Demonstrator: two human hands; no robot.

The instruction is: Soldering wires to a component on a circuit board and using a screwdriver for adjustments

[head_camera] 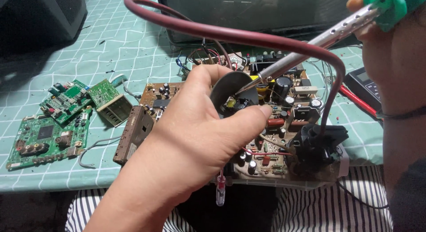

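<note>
- The left hand (pixel 199 130) sits at the middle of the view, thumb and fingers pinched on a small round grey part (pixel 228 87) that it holds up over the brown circuit board (pixel 275 138).
- The right hand (pixel 390 41) is at the upper right edge, closed around the green handle (pixel 390 5) of a soldering iron (pixel 306 50).
- The iron slants down to the left, and its tip touches the pinched part just beyond the left thumb.
- The brown board lies under both hands, at the near edge of the table, over a striped cloth (pixel 319 210).
- It carries many black capacitors and a black block (pixel 317 145) at its right end.
- One thick dark red cable (pixel 248 36) arcs from the upper left across the view and drops into that black block.
- Left of the left hand lie three green circuit boards: one large (pixel 42 138), one smaller (pixel 66 101), and one small (pixel 103 92).
- One brown metal box (pixel 133 134) lies just beside the left wrist.
- One screwdriver with a clear handle (pixel 220 192) hangs at the board's near edge.
- The table has a green tablecloth (pixel 124 45) with a white line pattern.
- A dark meter (pixel 361 83) with a red lead lies at the right, behind the right hand.
</note>
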